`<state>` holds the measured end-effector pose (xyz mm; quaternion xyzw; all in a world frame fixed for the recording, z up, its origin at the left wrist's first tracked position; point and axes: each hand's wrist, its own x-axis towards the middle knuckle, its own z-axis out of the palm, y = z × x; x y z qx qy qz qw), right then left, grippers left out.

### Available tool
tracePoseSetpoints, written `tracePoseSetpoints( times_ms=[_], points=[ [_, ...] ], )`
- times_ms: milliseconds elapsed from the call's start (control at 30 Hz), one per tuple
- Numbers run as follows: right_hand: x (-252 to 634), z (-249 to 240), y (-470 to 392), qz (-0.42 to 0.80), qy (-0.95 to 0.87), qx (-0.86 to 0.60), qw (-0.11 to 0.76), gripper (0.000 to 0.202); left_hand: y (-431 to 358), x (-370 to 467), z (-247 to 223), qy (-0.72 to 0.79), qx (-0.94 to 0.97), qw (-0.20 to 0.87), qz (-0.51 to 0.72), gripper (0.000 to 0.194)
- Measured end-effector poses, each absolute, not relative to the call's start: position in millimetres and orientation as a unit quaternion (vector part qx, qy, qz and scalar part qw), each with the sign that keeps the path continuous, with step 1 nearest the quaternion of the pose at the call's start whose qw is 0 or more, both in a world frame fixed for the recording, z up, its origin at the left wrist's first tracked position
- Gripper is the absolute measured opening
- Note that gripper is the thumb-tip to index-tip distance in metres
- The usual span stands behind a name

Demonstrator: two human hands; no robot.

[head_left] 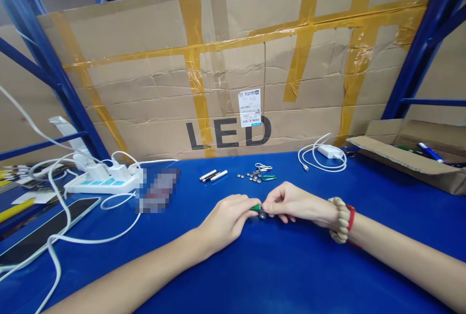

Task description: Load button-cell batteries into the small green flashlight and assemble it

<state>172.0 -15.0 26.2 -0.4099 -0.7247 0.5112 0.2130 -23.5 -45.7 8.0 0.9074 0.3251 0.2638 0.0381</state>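
A taped cardboard panel (233, 74) stands behind the blue tabletop (255, 268). From here, the left hand (226, 216) pinches a green piece (256, 207) mid-table; the right hand (294, 201), fingers drawn narrow, is at its right end, hold unclear to me. Work appears partway: beyond the hands, slim tubes (213, 176) and, to their right, small discs (254, 177) lie loose.

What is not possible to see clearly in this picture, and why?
Head view:
Small green piece: partly covered by the bare left hand.
Bare right hand: grip hidden by its own fingers.
White rectangular paper label: print too small.
Greyish rectangular object: hidden by pixelation.
Open brown cardboard box: cut by right edge.
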Motion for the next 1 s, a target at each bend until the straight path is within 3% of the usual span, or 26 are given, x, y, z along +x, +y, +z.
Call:
tracePoseSetpoints(
  times_ms=[333, 433, 567, 667, 833, 1000],
  points=[
    [170.5, 30.1, -17.8, 0.515, -0.713, -0.423, 0.217, 0.035, -45.4, -22.0, 10.5, 0.354, 0.893, 0.057, 0.271, 0.028],
    [170.6, 27.6, -15.2, 0.43, -0.759, -0.416, 0.259, 0.036, -44.6, -20.7, 9.5, 0.374, 0.877, 0.061, 0.295, 0.026],
    [173.1, 29.3, -15.8, 0.203, -0.834, -0.37, 0.356, 0.027, -43.8, -18.4, 9.5, 0.394, 0.855, 0.103, 0.321, 0.023],
    [175.7, 32.5, -18.0, 0.096, -0.871, -0.296, 0.38, 0.019, -44.3, -17.3, 10.2, 0.401, 0.847, 0.116, 0.329, 0.022],
    [176.6, 32.6, -20.4, 0.031, -0.879, -0.279, 0.386, 0.021, -45.4, -18.2, 10.1, 0.404, 0.851, 0.109, 0.318, 0.022],
    [175.1, 29.8, -21.9, 0.041, -0.88, -0.264, 0.393, 0.016, -46.9, -20.0, 11.5, 0.355, 0.874, 0.129, 0.305, 0.021]
  ],
)
